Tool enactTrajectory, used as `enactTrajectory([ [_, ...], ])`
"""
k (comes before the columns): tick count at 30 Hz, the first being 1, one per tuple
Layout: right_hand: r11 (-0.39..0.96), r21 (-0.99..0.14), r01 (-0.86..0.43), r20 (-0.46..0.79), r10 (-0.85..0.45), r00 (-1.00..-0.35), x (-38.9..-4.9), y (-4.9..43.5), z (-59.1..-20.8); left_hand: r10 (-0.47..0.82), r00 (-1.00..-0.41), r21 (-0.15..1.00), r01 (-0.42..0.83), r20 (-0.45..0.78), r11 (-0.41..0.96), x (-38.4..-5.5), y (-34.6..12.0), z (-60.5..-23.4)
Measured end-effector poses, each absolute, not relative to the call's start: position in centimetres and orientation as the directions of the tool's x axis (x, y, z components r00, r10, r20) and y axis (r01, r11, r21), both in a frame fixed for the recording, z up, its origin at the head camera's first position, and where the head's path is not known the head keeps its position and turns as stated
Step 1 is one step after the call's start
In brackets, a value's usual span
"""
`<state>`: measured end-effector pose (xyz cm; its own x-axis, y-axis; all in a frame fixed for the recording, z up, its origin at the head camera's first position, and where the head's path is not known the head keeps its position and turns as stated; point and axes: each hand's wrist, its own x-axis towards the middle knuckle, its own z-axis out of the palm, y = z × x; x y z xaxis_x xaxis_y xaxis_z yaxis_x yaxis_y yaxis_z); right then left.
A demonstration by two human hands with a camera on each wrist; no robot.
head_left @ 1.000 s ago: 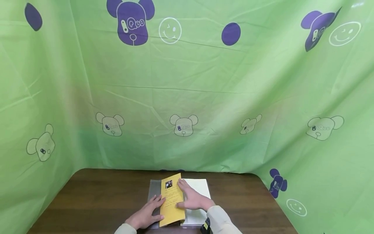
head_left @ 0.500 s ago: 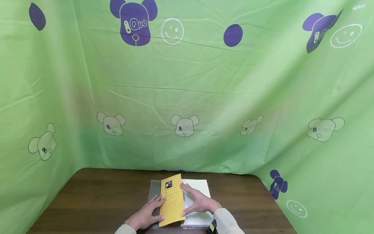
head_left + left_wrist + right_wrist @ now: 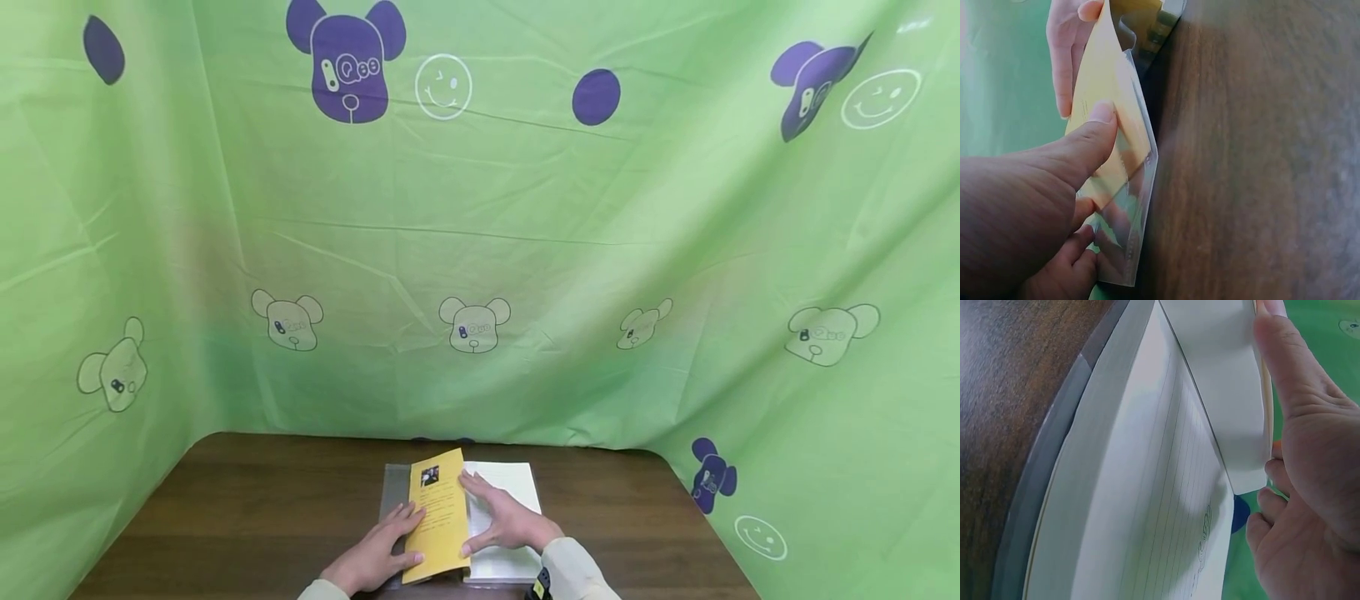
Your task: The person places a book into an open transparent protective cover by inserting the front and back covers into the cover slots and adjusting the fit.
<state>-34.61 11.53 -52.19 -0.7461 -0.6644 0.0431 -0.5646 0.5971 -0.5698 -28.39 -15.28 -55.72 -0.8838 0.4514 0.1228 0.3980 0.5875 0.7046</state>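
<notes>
An open notebook (image 3: 510, 567) lies near the front of the table, its right side showing white pages, ruled in the right wrist view. Over its left side a yellow cover flap (image 3: 441, 537), printed with a small photo and text, stands slightly raised. A clear plastic cover (image 3: 395, 485) shows beyond its left edge. My left hand (image 3: 375, 552) rests along that edge, fingers extended and thumb low on the yellow. With thumb and fingers spread, my right hand (image 3: 513, 518) touches the flap's right edge. Through the plastic (image 3: 1119, 250), left fingertips are partly visible in the left wrist view.
The dark wood-grain table (image 3: 255, 500) extends to both sides of the notebook. Behind it hangs a green curtain (image 3: 555, 275) printed with bear heads and smiley faces. A black and yellow device (image 3: 538, 585) is at my right wrist.
My right hand has drawn back slightly to the right along the flap, and its thumb now sits lower, at the flap's edge. The left hand stays almost where it was.
</notes>
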Motion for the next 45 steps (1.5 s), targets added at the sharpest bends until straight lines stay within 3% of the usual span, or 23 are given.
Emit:
enactTrajectory([
  [29,0.578,-0.559,-0.594,0.058,-0.687,-0.724,-34.7,10.1,-52.6,0.481,-0.846,0.658,0.499,0.228,0.565,-28.3,-15.3,-55.7],
  [45,0.593,-0.494,-0.636,0.043,-0.714,-0.699,-34.3,9.6,-52.6,0.479,-0.849,0.659,0.494,0.224,0.567,-28.1,-15.2,-56.0],
])
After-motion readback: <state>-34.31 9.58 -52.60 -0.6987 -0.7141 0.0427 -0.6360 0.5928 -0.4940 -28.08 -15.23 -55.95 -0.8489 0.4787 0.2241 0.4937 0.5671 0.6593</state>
